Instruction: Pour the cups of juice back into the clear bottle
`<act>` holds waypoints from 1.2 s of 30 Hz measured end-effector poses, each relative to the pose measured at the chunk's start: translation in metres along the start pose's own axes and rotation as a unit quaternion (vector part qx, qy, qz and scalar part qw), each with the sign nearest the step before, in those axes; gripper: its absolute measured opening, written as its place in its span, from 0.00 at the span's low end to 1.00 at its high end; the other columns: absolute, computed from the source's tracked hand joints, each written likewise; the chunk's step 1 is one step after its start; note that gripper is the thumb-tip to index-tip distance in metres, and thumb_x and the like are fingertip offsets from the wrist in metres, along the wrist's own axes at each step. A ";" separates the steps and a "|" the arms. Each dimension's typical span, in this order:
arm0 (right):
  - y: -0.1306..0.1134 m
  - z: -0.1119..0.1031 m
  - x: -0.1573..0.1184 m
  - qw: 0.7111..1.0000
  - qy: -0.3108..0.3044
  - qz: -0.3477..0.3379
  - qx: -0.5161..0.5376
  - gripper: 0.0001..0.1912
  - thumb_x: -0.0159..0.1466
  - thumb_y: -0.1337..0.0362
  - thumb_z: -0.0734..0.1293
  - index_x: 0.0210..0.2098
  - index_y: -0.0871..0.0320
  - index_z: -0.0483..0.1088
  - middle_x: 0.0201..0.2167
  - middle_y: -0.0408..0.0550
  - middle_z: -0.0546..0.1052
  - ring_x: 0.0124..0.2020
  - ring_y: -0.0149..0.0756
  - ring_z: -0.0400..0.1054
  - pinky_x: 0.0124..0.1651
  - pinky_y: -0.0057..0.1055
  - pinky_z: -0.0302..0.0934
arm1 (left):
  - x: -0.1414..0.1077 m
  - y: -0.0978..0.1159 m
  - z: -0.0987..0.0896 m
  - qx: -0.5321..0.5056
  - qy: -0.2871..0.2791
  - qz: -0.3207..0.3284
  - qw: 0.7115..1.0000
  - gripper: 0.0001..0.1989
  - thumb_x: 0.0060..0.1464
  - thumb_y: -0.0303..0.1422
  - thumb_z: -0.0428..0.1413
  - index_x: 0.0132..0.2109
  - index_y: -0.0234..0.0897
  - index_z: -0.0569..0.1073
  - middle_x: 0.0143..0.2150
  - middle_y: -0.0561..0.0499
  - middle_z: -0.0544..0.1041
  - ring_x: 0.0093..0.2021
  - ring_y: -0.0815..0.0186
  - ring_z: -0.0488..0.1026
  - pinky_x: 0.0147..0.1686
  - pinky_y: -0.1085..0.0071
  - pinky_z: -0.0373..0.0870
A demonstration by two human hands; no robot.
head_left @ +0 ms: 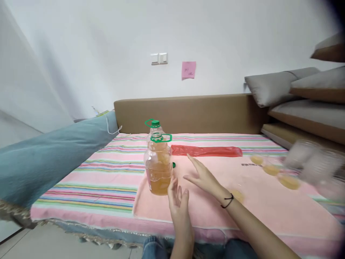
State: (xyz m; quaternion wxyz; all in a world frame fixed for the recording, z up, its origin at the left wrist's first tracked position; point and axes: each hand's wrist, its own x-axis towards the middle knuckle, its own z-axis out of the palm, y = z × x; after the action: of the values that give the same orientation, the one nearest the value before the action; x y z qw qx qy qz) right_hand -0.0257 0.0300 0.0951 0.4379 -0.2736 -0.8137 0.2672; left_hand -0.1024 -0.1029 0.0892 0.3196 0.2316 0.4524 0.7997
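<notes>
A large clear plastic bottle (157, 176) part full of amber liquid stands uncapped, with a green ring handle at its neck. Behind it is a second bottle (155, 130) with its green cap on, mostly hidden. A loose green cap (174, 165) lies just right of the front bottle. My left hand (179, 205) is open, fingers slightly bent, by the bottle's lower right side; whether it touches I cannot tell. My right hand (206, 180), fingers apart, hovers over the pink towel (210, 212) holding nothing. Partly behind its wrist stands a clear cup (237, 196) with yellowish liquid.
Several more cups of liquid (289, 181) stand at right, beside blurred stacks of clear cups (322, 165). A folded red plastic bag (207, 151) lies towards the back. Cushions (309, 115) are piled at right. A blue-green armrest (59, 147) borders the striped cover (107, 176).
</notes>
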 end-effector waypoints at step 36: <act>0.071 -0.106 -0.141 0.913 0.331 0.203 0.127 0.42 0.52 0.60 0.75 0.61 0.51 0.54 0.48 0.54 0.73 0.52 0.45 0.71 0.58 0.52 0.65 | -0.035 -0.081 0.118 0.088 -0.244 -0.204 0.944 0.25 0.58 0.45 0.55 0.58 0.41 0.60 0.59 0.39 0.72 0.63 0.57 0.67 0.63 0.59 0.60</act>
State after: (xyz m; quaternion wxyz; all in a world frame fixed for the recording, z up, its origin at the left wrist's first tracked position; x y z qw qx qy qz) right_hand 0.1461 0.0053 0.0175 0.6497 -0.4478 -0.5078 0.3458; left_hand 0.0238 -0.0291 0.0727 0.5544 0.3495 0.4668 0.5938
